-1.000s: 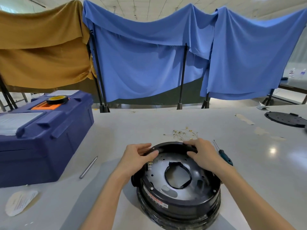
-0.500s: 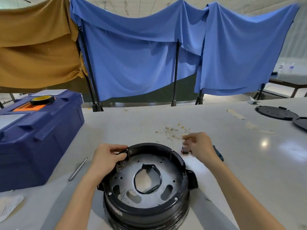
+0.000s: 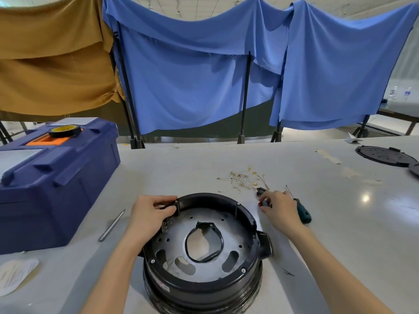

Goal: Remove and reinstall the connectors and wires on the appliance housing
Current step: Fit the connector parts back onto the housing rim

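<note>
Black round housing (image 3: 201,252) upturned on table; loose wires (image 3: 243,179) (tangled) just beyond.

White table (image 3: 204,159), housing (image 3: 204,288), blue toolbox (image 3: 52,196), loose wires (image 3: 244,177), screwdriver (image 3: 302,211)

Bare left grip (image 3: 151,210), bare right grip (image 3: 278,208), forearms (image 3: 328,264) unsleeved.

No legible text; sticker (image 3: 163,288) on appliance housing (image 3: 215,291) too blurred.
</note>
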Demonstrator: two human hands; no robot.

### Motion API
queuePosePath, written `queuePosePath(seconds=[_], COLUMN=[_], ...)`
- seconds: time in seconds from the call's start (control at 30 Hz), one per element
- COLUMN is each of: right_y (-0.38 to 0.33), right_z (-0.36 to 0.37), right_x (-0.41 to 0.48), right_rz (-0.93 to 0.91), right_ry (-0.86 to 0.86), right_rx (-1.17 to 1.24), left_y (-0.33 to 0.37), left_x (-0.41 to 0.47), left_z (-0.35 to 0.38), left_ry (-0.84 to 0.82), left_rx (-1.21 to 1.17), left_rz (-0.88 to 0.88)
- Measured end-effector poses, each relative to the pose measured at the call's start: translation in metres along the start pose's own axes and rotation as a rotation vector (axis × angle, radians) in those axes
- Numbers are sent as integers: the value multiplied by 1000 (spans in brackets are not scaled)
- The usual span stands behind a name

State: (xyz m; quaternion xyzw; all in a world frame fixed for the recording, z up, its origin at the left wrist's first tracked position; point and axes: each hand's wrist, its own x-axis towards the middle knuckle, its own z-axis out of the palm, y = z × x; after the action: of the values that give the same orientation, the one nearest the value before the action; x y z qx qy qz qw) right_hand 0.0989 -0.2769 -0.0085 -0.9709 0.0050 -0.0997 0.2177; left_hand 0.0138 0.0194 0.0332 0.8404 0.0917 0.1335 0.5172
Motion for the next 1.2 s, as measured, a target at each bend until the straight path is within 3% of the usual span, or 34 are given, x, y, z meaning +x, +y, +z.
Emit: queuePosePath(seconds=[0.63,0.83,1.0,1.1,1.2], right_y=[40,29,-31,-75,-106], right_z=[-11,-35,-64,-65,-58], right_x=[25,18,-9,-33,-49], right_rz=[61,49,-185,-368,-508], right_ry=[20,111,158,72,3], right_rx=[104,144,486,610,582], left_y=[17,17,31,44,49], left_x=[10,7,0,-4,-11], left_z=[50,47,46,43,41], left_ry=[-25,-53,26,-120,-237], left_rx=[-55,-80,-121,-281,-376], left_rz=[17,40,219,221,202])
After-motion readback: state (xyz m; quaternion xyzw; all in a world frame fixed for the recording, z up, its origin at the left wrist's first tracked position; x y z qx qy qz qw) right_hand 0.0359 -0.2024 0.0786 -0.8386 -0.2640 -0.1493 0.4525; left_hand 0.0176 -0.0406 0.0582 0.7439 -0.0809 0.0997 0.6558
